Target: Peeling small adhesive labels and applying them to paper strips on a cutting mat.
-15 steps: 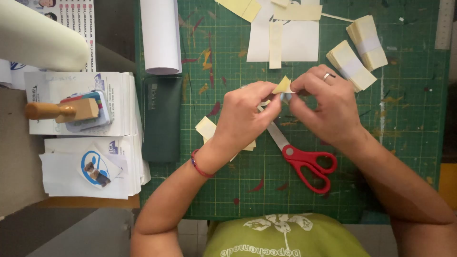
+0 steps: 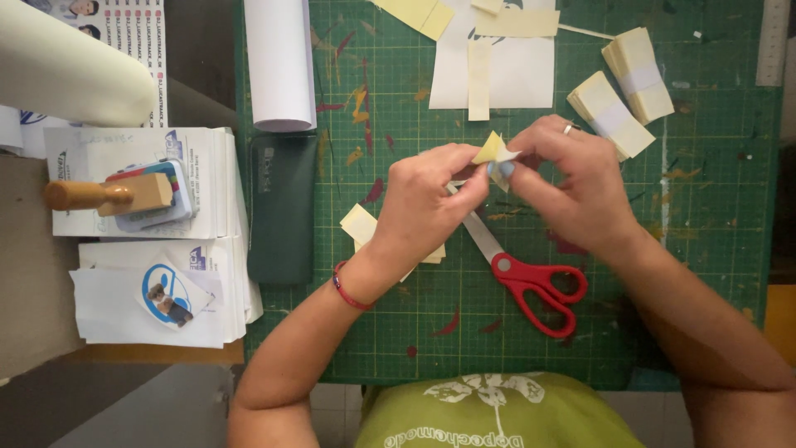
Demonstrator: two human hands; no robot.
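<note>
Head view: scissors [image 2: 531, 278] beneath hands.

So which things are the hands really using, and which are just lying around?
In use: small yellow paper piece, pinched by left hand and right hand.

Lying about: red scissors, banded yellow paper stacks, white paper roll, dark green case, wooden-handled stamp.

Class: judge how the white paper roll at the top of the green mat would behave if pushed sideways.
The white paper roll lies on its side on the green mat, so it would probably roll. Being rolled paper, it is likely light and would dent under a squeeze.
</note>
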